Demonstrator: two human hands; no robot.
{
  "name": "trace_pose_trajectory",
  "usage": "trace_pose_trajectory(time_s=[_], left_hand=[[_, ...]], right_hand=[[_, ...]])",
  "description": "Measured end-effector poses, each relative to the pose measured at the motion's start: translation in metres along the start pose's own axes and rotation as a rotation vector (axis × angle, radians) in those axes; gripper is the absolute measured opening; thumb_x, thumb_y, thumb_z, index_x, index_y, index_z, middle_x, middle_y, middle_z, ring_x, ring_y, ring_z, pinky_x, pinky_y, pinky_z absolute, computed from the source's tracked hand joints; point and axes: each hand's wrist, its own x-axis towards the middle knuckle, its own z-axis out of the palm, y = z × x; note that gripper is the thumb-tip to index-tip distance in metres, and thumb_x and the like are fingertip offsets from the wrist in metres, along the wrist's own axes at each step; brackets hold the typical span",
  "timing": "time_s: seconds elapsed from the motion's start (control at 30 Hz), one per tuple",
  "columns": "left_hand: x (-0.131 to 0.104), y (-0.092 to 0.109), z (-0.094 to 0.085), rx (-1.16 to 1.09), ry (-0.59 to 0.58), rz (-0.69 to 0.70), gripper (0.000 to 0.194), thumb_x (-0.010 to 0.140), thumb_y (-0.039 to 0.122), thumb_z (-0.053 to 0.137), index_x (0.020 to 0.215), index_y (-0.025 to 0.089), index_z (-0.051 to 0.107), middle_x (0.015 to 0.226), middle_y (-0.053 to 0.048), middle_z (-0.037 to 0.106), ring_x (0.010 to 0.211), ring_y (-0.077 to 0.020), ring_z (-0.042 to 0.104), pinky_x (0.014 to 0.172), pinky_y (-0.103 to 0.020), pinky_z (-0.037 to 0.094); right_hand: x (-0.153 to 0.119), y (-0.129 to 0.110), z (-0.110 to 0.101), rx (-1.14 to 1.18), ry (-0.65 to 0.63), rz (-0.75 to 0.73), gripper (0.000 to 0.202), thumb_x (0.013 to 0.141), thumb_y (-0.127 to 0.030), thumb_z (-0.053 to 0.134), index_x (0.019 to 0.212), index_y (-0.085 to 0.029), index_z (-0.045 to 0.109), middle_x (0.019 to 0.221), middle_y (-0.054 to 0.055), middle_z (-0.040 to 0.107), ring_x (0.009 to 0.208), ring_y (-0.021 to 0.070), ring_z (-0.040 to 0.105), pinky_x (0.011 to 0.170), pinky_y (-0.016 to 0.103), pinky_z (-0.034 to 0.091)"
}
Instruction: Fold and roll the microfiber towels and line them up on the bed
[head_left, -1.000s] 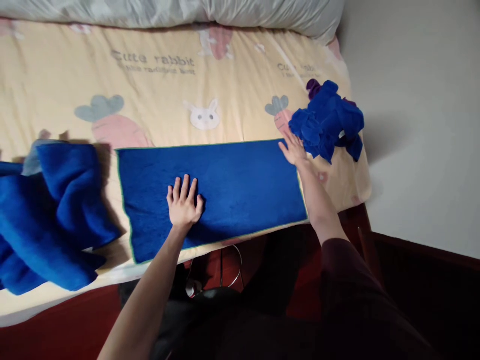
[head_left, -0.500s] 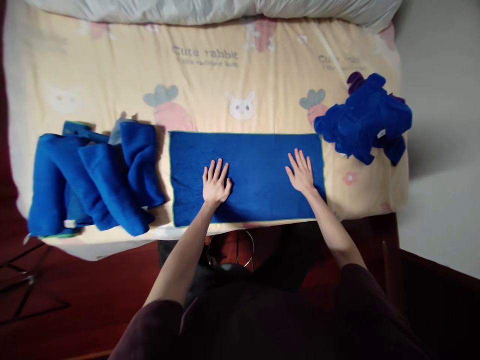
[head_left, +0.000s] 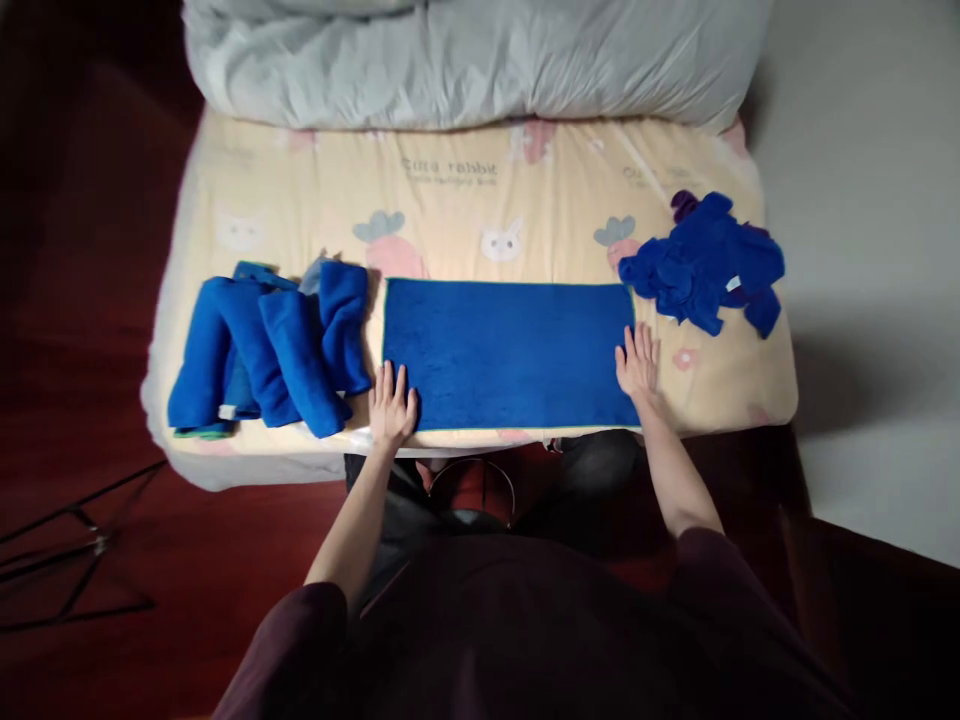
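Note:
A blue towel (head_left: 510,350) with thin green edging lies spread flat on the bed, its long side towards me. My left hand (head_left: 392,408) rests open over its near left corner, fingers stretched forward. At the towel's right edge, my right hand (head_left: 637,362) lies flat with fingers spread, partly on the bed sheet. Neither hand grips anything. Left of the towel sits a pile of folded blue towels (head_left: 300,360), close to my left hand. A crumpled heap of blue cloths (head_left: 705,260) with some purple lies beyond my right hand.
The bed (head_left: 465,240) has a yellow sheet printed with rabbits and carrots. A grey-white quilt (head_left: 480,70) is bunched along its far side. A black metal stand (head_left: 97,545) is on the red floor at left. A pale wall (head_left: 870,300) borders the right.
My left hand has slid left and nearer to the towel's near left corner. My right hand has moved right to its edge. The view now takes in more of the quilt and floor.

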Motion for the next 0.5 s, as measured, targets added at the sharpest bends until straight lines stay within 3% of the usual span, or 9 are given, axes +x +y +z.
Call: trace_pose_trajectory(time_s=[0.1, 0.23, 0.3, 0.4, 0.5], left_hand=[[-0.038, -0.016, -0.003, 0.003, -0.006, -0.005, 0.069, 0.106, 0.045, 0.029, 0.166, 0.010, 0.030, 0.175, -0.014, 0.015, 0.163, -0.0320, 0.015, 0.130, -0.053, 0.024], [-0.075, -0.029, -0.006, 0.051, -0.001, -0.003, 0.068, 0.106, 0.044, 0.029, 0.166, 0.010, 0.031, 0.174, -0.017, 0.019, 0.161, -0.0354, 0.021, 0.128, -0.058, 0.027], [-0.088, -0.029, -0.006, 0.067, 0.016, -0.012, 0.068, 0.106, 0.043, 0.029, 0.165, 0.009, 0.031, 0.172, -0.019, 0.024, 0.161, -0.0361, 0.023, 0.128, -0.060, 0.024], [-0.107, -0.023, -0.003, 0.082, 0.052, -0.039, 0.067, 0.106, 0.041, 0.032, 0.164, 0.007, 0.031, 0.171, -0.022, 0.028, 0.161, -0.0368, 0.020, 0.129, -0.063, 0.018], [-0.122, -0.012, 0.001, 0.083, 0.057, 0.020, 0.066, 0.104, 0.036, 0.037, 0.163, 0.008, 0.031, 0.172, -0.021, 0.023, 0.163, -0.0350, 0.013, 0.130, -0.062, 0.016]], right_hand=[[-0.057, 0.013, -0.003, 0.009, -0.046, -0.068, 0.061, 0.109, -0.037, 0.025, 0.165, -0.015, 0.033, 0.175, 0.012, 0.022, 0.163, 0.0231, 0.015, 0.132, 0.053, 0.015], [-0.103, 0.034, -0.010, -0.014, -0.041, 0.158, 0.061, 0.108, -0.038, 0.028, 0.162, -0.012, 0.040, 0.173, 0.016, 0.024, 0.163, 0.0271, 0.017, 0.130, 0.057, 0.015], [-0.113, 0.030, -0.018, -0.008, -0.009, 0.217, 0.061, 0.107, -0.037, 0.031, 0.160, -0.009, 0.042, 0.173, 0.018, 0.023, 0.163, 0.0298, 0.014, 0.130, 0.060, 0.012], [-0.128, -0.007, -0.028, 0.081, 0.070, 0.195, 0.062, 0.105, -0.036, 0.035, 0.161, -0.009, 0.040, 0.174, 0.017, 0.020, 0.164, 0.0294, 0.011, 0.131, 0.058, 0.010], [-0.153, -0.071, -0.027, 0.324, 0.132, 0.134, 0.062, 0.105, -0.039, 0.039, 0.161, -0.012, 0.042, 0.173, 0.015, 0.026, 0.162, 0.0260, 0.020, 0.131, 0.051, 0.019]])
